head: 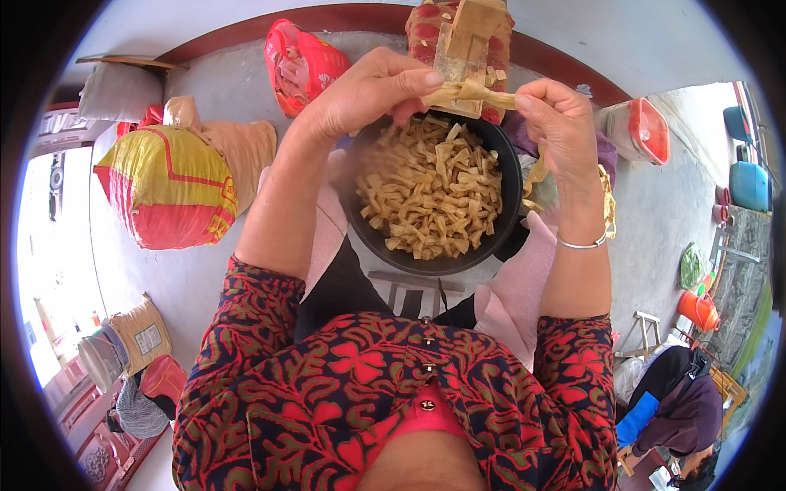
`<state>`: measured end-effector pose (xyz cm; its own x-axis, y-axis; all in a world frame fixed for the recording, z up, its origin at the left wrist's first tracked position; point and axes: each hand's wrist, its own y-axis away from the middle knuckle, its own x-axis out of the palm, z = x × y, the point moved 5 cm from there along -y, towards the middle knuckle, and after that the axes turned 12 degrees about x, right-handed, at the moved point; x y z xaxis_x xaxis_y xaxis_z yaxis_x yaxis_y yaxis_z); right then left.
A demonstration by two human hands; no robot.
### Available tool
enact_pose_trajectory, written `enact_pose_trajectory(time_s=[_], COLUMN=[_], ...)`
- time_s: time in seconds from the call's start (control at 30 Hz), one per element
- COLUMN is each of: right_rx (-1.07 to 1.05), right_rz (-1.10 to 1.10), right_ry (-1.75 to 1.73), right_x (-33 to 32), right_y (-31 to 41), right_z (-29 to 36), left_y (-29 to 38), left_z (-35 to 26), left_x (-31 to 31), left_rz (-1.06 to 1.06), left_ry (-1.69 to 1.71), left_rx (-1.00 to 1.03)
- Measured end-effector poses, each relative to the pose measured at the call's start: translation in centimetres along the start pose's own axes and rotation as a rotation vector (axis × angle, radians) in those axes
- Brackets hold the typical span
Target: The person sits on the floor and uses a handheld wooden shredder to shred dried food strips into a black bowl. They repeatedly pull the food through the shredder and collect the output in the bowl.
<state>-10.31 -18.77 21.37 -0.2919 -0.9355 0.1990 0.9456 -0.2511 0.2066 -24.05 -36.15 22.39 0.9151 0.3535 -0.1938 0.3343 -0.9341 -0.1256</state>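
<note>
My left hand (384,86) and my right hand (556,116) hold a yellowish-tan strip (471,92) stretched between them, with a knot or fold near its middle. The strip looks pliable; its material I cannot tell. Below my hands, a round black basin (430,267) between my knees holds many short knotted pieces (439,184) of the same colour. Just beyond the strip stands a wooden block tool (470,43) on a red-patterned support. More long strips (534,178) hang beside and behind my right wrist, which wears a metal bangle.
A red plastic bag (304,64) stands beyond my left hand. At the left lies a full yellow and red sack (169,184). A pinkish-white bucket (642,132) stands at the right. Another person (669,399) is at the lower right, near an orange container (699,310).
</note>
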Motion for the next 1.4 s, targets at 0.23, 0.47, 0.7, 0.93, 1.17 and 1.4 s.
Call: enact_pose_trajectory(time_s=[0.23, 0.47, 0.7, 0.93, 1.17, 1.4], right_rx=[-0.025, -0.054, -0.217, -0.045, 0.4, 0.313], right_rz=[-0.105, -0.237, -0.658, -0.644, 0.112, 0.248], right_ry=[0.29, 0.514, 0.639, 1.133, -0.488, -0.308], right_x=[1.9, -0.3, 0.0, -1.5, 6.4, 8.3], right_y=[-0.1, -1.3, -5.4, -5.6, -2.8, -1.8], right_z=[-0.9, 0.1, -0.3, -0.8, -3.4, -2.0], left_y=[-0.1, -1.5, -4.7, -3.2, -0.5, -1.5], left_z=[-2.3, 0.2, 2.9, 2.5, 1.5, -0.6], left_x=[3.9, 2.8, 0.4, 0.5, 5.8, 0.6], left_rz=[-0.091, 0.047, -0.281, -0.047, -0.465, -0.569], left_ry=[-0.663, -0.809, -0.925, -0.976, 0.069, 1.071], left_rx=[0.471, 0.123, 0.065, -0.192, 0.01, 0.299])
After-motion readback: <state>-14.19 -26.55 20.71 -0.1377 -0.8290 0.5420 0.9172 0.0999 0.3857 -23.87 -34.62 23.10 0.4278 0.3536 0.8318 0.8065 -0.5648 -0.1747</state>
